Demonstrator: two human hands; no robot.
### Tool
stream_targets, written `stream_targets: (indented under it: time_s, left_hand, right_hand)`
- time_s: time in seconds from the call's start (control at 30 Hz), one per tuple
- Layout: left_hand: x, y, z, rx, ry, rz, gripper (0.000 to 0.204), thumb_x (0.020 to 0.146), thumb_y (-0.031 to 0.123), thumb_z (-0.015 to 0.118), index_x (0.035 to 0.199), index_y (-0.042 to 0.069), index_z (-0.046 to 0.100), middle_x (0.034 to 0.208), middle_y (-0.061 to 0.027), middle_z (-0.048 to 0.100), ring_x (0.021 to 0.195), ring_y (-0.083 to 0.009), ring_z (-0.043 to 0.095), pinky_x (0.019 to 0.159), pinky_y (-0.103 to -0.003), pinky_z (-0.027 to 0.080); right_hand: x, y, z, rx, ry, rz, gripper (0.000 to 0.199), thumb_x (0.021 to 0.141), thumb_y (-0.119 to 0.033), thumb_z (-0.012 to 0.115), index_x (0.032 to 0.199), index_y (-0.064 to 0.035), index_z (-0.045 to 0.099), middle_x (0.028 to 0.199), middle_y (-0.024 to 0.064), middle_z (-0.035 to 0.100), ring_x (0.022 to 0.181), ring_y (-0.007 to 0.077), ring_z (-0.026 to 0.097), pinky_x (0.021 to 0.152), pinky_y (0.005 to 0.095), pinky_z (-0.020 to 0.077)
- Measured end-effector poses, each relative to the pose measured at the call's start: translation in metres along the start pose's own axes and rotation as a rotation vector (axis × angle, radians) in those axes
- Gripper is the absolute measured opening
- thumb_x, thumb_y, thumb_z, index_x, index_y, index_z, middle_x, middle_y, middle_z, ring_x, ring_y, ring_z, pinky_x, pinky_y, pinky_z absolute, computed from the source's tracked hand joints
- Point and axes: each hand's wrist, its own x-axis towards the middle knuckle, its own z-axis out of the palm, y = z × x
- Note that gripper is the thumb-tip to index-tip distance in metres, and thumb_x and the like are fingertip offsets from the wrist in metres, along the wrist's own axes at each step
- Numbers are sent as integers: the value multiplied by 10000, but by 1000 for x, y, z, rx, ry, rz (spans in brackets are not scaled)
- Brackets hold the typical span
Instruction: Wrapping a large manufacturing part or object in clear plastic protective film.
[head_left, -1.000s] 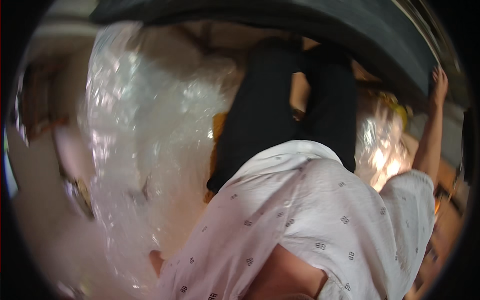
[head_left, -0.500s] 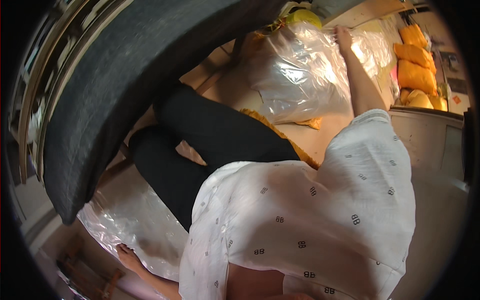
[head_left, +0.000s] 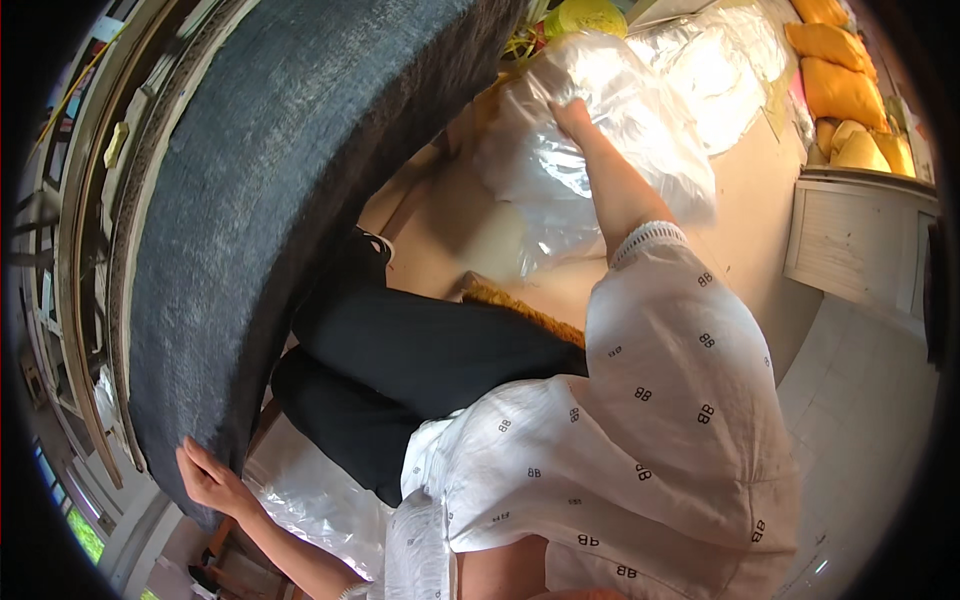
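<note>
Head view: both bare hands were in sight, spread well apart on either side of the person's lap.
Right hand: the right hand was stretched forward, its fingers bent against the clear plastic; whether they had closed on a fold could not be told.
Clear plastic: it lay directly under the right hand, spreading out to both sides of it over the tan floor, crumpled and shiny, its near edge blurred.
Left hand: the left hand was at the near end of the dark cloth, fingers curled; whether they gripped the cloth could not be told.
Dark cloth: it ran in a long band from the left hand up past the plastic, with wooden rails along its far side.
Lower sheet: another plastic sheet lay just beside the left forearm, below the black trousers.
Furry piece: the brown furry piece lay beside the thigh, nearer the body than the plastic.
Yellow roll: the yellow roll was just beyond the plastic.
Orange packs: the orange packs were stacked at far right, above a pale cabinet.
</note>
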Motion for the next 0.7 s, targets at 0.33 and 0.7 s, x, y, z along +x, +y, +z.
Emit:
stream_targets:
  time_s: [0.33, 0.7]
  left_hand:
    - [63, 0, 57, -249, -47, -233, 305, 917, 248, 503, 878, -45, 582, 630, 21, 400, 587, -57, 338, 533, -190, 314]
    - [78, 11, 67, -58, 4, -1, 388, 919, 305, 467, 722, -29, 478, 568, -135, 359, 500, -192, 323, 489, -346, 318]
  right_hand:
    - [-85, 78, -86, 365, -258, -7, 236, 876, -163, 480, 1007, 25, 538, 931, 174, 621, 914, 217, 602, 759, 279, 481]
    - [-150, -42, -143, 853, 241, -571, 156, 927, -164, 425, 978, -37, 501, 804, 77, 598, 703, 154, 605, 656, 278, 501]
